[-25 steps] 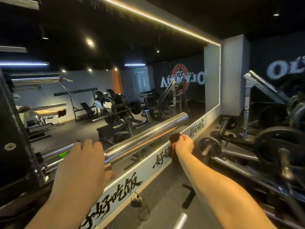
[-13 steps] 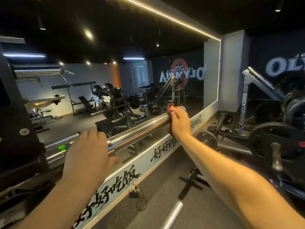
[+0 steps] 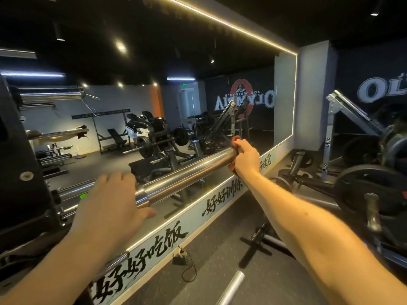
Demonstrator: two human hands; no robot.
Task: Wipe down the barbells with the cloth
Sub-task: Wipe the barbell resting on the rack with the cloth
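A chrome barbell sleeve (image 3: 187, 172) juts out from a rack on the left toward the mirror wall. My left hand (image 3: 110, 201) is wrapped over the bar just inside the sleeve's collar. My right hand (image 3: 245, 156) is stretched out to the sleeve's far end and grips a reddish-brown cloth (image 3: 235, 142) bunched around the tip. Most of the cloth is hidden under my fingers.
The black rack (image 3: 24, 172) stands at the left with more bars above. A large mirror (image 3: 198, 95) lines the wall behind the bar. A plate-loaded machine (image 3: 363, 190) sits at the right. Another bar end (image 3: 233, 285) and a cable (image 3: 187, 265) lie on the floor below.
My right hand rose from below the sleeve's end onto the tip and now holds the cloth around it. My left hand stayed on the bar.
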